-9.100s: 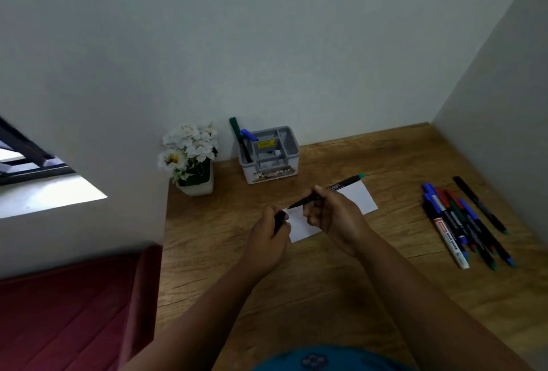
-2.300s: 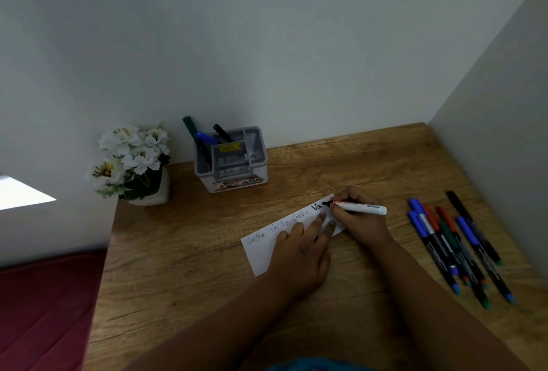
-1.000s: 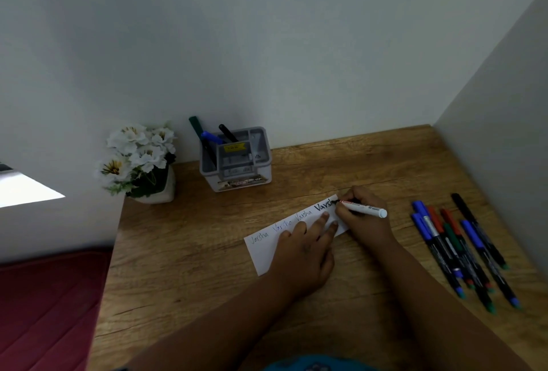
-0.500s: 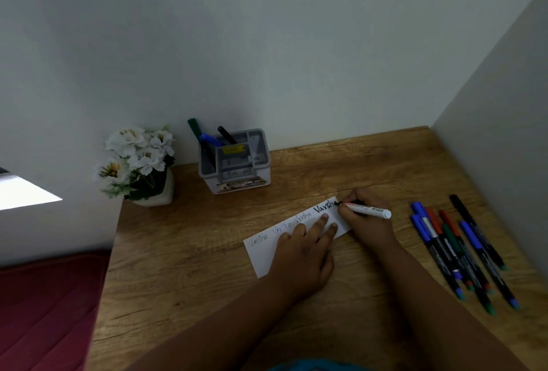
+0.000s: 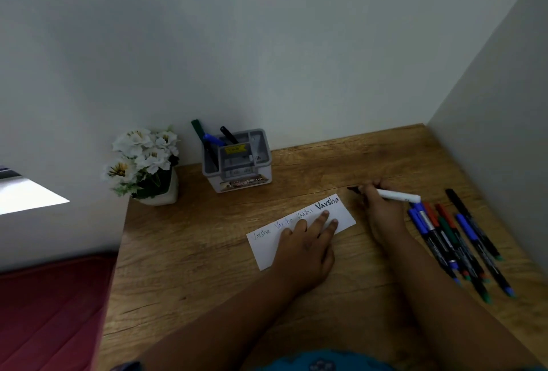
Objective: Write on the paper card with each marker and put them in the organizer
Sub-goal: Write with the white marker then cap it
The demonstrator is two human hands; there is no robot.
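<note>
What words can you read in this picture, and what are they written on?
"Varsha": on the paper card, in bold black at its right end.
"Varsha": three more times to the left on the same card, thin and faint.
Yellow label on the grey organizer: too blurred to read.
Sticker along the organizer's base: too blurred.
Print on the loose markers: too small.
</note>
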